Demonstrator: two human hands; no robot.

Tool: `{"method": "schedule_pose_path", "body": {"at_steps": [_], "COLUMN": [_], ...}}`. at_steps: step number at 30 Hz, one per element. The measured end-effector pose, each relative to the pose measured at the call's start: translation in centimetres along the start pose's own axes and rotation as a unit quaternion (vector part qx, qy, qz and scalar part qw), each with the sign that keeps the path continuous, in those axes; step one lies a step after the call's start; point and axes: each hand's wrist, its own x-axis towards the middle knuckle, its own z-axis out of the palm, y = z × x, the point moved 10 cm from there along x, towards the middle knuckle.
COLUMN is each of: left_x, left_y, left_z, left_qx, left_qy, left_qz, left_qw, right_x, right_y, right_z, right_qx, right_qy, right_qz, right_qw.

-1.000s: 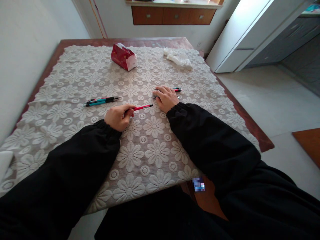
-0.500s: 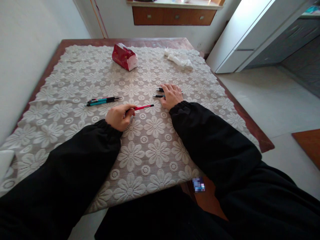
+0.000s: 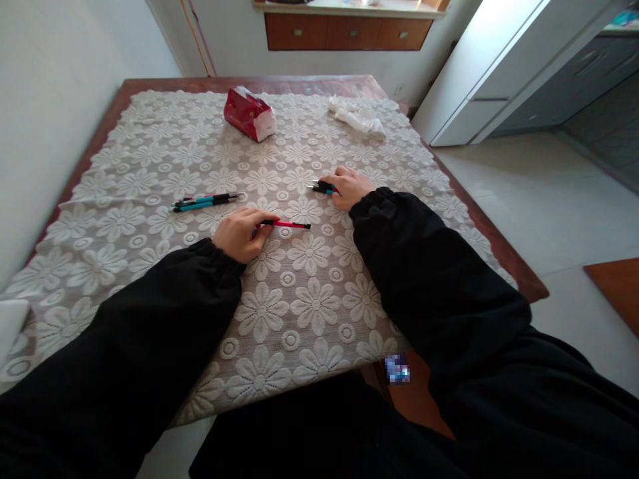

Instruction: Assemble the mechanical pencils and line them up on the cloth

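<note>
The head view is showing, at left, a close cluster of slim teal, black and red pens [image 3: 206, 201] lying on a cream floral lace cloth [image 3: 312, 306] over the brown wooden bench [image 3: 309, 84]. Beside it, the left hand [image 3: 243, 234] is pinching a slim red pen with a black end [image 3: 293, 225], its grip clamped on one end; the free end is now pointing nearer the person than half a second ago. Further right, several slim pens with black front ends and metallic tips [image 3: 322, 187] are protruding from the right hand [image 3: 350, 187], whose grip is closing around them. Their tips, spaced apart a moment ago, are now bunching together, apparently making one bundle; the exact count is staying hidden.
</note>
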Motion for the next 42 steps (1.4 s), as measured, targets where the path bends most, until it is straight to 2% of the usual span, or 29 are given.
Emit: {"method": "schedule_pose_path", "body": {"at_steps": [6,11,18,23,26,28,32,35,42], "left_x": [0.0,0.0,0.0,0.0,-0.1,-0.2,0.0,0.0,-0.3], "left_y": [0.4,0.9,-0.5,-0.1,-0.7,-1.0,-0.6,-0.5,-0.5], "left_z": [0.4,0.4,0.0,0.3,-0.1,-0.2,-0.2,-0.3,-0.8], "left_qx": [-0.03,-0.04,-0.001,-0.026,-0.04,-0.052,-0.06,-0.041,0.014], "left_qy": [-0.01,-0.011,0.005,-0.016,0.008,0.017,0.016,0.019,0.04], "left_qz": [0.032,0.056,-0.023,-0.022,-0.056,-0.07,-0.044,-0.038,-0.034], "left_qw": [0.999,0.998,1.0,0.999,0.998,0.996,0.997,0.998,0.999], "right_x": [0.0,0.3,-0.1,-0.5,-1.1,-1.7,-2.7,-3.1,-3.2], "right_y": [-1.3,-1.3,-1.4,-4.1,-6.9,-9.0,-12.1,-12.9,-13.3], "right_z": [-0.2,0.5,0.3,-0.3,-0.4,-0.2,0.4,0.5,0.7], "right_qx": [0.032,0.054,0.005,0.013,0.016,0.023,0.06,0.079,0.105], "right_qy": [-0.03,-0.057,-0.07,-0.045,-0.023,-0.022,-0.025,-0.016,-0.008], "right_qz": [-0.044,-0.025,0.01,-0.014,-0.038,-0.072,-0.158,-0.193,-0.208], "right_qw": [0.998,0.997,0.997,0.999,0.999,0.997,0.985,0.978,0.972]}}
